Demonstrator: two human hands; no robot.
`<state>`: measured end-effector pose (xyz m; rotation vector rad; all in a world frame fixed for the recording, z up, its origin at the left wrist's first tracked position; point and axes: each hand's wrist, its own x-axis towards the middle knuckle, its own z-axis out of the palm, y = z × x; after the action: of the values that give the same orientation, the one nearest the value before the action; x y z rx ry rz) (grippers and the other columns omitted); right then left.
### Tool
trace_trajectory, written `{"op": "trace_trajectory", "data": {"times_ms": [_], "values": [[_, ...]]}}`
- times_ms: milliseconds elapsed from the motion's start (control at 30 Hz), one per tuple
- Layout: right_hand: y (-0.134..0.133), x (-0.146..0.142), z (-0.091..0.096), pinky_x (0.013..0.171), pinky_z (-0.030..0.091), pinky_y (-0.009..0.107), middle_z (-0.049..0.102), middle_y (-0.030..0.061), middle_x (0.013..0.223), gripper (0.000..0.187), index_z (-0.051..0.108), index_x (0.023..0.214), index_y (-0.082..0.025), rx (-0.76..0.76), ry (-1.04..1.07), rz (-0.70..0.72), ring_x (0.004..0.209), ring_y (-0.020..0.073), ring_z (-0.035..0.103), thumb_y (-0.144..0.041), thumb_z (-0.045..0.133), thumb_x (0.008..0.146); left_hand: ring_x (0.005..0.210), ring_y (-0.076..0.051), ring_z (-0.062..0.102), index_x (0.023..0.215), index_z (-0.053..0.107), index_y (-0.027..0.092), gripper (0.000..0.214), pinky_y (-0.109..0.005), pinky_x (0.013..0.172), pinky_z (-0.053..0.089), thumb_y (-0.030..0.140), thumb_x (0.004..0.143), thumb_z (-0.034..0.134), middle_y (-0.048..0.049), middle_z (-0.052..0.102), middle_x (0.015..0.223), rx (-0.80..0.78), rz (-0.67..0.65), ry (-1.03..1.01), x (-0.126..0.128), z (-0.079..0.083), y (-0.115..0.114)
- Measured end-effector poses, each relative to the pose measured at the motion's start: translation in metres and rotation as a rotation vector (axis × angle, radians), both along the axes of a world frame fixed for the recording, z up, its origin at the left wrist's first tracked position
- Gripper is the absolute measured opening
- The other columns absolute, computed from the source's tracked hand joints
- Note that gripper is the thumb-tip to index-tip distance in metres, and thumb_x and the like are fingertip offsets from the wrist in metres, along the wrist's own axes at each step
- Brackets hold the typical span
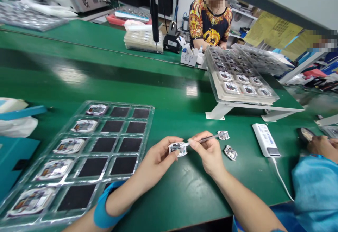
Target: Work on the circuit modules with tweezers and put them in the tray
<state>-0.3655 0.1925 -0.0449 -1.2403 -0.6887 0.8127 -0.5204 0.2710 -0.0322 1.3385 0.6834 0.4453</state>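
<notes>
My left hand [157, 156] pinches a small white-framed electronic module [182, 150] by its edge, thumb over its front. Close against its right side is my right hand [208, 152], with thumb and fingers closed on a slim grey tool [210, 138], perhaps tweezers. The tool's light tip reaches the module's upper right; exact contact is too small to tell. Two similar modules, one upper [223, 135] and one lower [230, 152], lie on the green table right of my hands. On my left, a clear tray [150, 119] has modules down its left column and dark pads in its other pockets.
A white stand [221, 110] carries stacked trays [219, 93] of modules. A white corded device [265, 140] lies to the right, near a co-worker's hand [323, 147]. Another person [211, 24] is across the bench. An electric screwdriver [154, 15] hangs at the back.
</notes>
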Motion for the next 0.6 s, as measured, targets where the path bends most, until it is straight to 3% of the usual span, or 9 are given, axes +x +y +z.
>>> {"op": "trace_trajectory", "data": {"times_ms": [367, 500, 600], "values": [[0.000, -0.010, 0.002, 0.068, 0.054, 0.031, 0.073, 0.0012, 0.072, 0.022, 0.066, 0.071, -0.022, 0.021, -0.011, -0.020, 0.067, 0.0172, 0.068, -0.035, 0.084, 0.071, 0.066, -0.019, 0.056, 0.099, 0.069, 0.021, 0.034, -0.029, 0.061, 0.045, 0.048, 0.078, 0.068, -0.0027, 0.069, 0.079, 0.027, 0.128, 0.094, 0.001, 0.001, -0.002], [0.003, -0.017, 0.001, 0.068, 0.055, 0.033, 0.073, 0.0007, 0.068, 0.026, 0.065, 0.071, -0.022, 0.027, 0.059, -0.020, 0.064, 0.0183, 0.069, -0.036, 0.086, 0.067, 0.062, -0.020, 0.055, 0.103, 0.071, 0.024, 0.039, -0.028, 0.058, 0.043, 0.055, 0.081, 0.066, 0.0011, 0.063, 0.066, 0.133, 0.180, 0.199, -0.003, -0.014, 0.003], [0.005, -0.018, 0.001, 0.070, 0.056, 0.035, 0.074, 0.0020, 0.069, 0.028, 0.066, 0.070, -0.022, 0.054, 0.061, -0.044, 0.066, 0.0206, 0.071, -0.037, 0.089, 0.064, 0.058, -0.020, 0.053, 0.104, 0.071, 0.028, 0.037, -0.027, 0.050, 0.042, 0.055, 0.079, 0.070, 0.0028, 0.061, 0.060, 0.082, 0.186, 0.191, -0.006, -0.032, 0.008]]}}
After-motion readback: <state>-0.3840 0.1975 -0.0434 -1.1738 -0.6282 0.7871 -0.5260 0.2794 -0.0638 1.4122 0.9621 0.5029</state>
